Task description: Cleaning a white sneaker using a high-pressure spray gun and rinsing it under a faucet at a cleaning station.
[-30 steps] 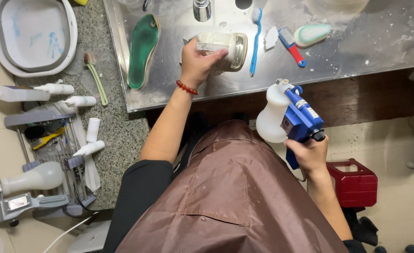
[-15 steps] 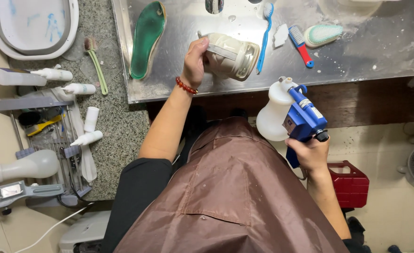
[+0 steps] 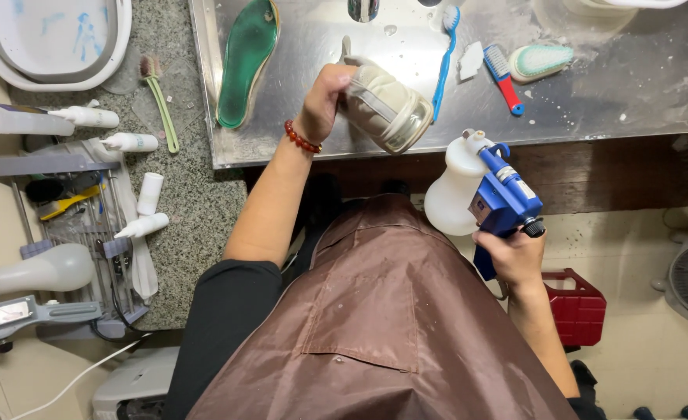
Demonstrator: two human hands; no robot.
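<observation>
Left hand (image 3: 324, 97) fingers closed around beige shoe (image 3: 383, 105) above steel desk (image 3: 632, 85), right hand (image 3: 515, 257) fingers wrapped on blue spray gun (image 3: 503, 206), green insole (image 3: 247, 58) left of the shoe-holding fingers

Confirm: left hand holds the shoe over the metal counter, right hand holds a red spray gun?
Not quite. The spray gun in the right hand is blue, with a white bottle; the head view shows it. The left hand does hold the shoe over the metal counter.

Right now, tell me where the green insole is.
In the head view the green insole lies flat at the left end of the steel counter, left of the left hand and the beige shoe it holds.
</observation>
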